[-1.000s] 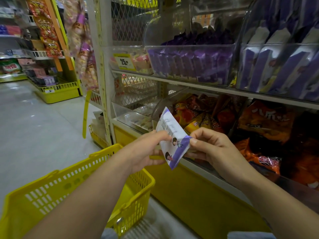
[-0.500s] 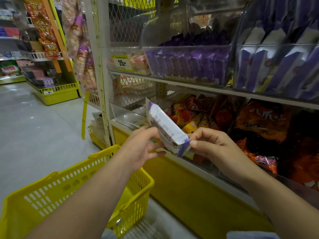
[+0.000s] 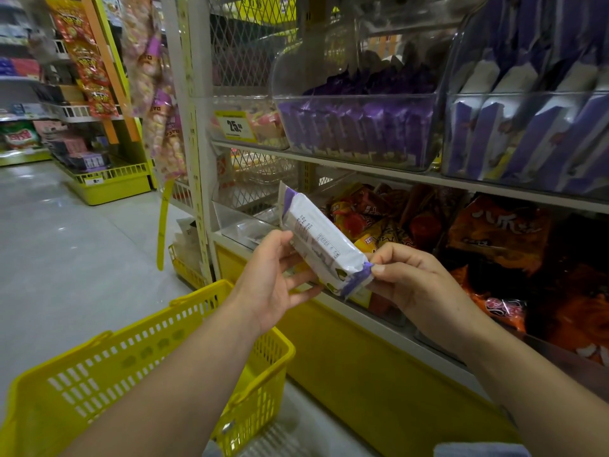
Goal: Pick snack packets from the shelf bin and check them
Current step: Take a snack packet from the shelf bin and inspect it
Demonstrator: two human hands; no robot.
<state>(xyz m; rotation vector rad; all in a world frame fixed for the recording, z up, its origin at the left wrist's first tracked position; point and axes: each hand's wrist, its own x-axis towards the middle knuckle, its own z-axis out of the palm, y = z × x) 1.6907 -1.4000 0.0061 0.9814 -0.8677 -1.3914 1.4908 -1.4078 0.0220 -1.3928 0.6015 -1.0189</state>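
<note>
Store shelf (image 3: 362, 174) behind gripped snack packet (image 3: 324, 245)

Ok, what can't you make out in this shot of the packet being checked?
Head view: print on the packet is too small to read.
Its far face is turned away from the camera.
Basket contents: hidden behind its wall and the left forearm.

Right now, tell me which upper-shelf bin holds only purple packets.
The middle bin, packed with purple packets. The left bin holds pink and yellow packets; the right bin holds white-and-purple ones.
</note>
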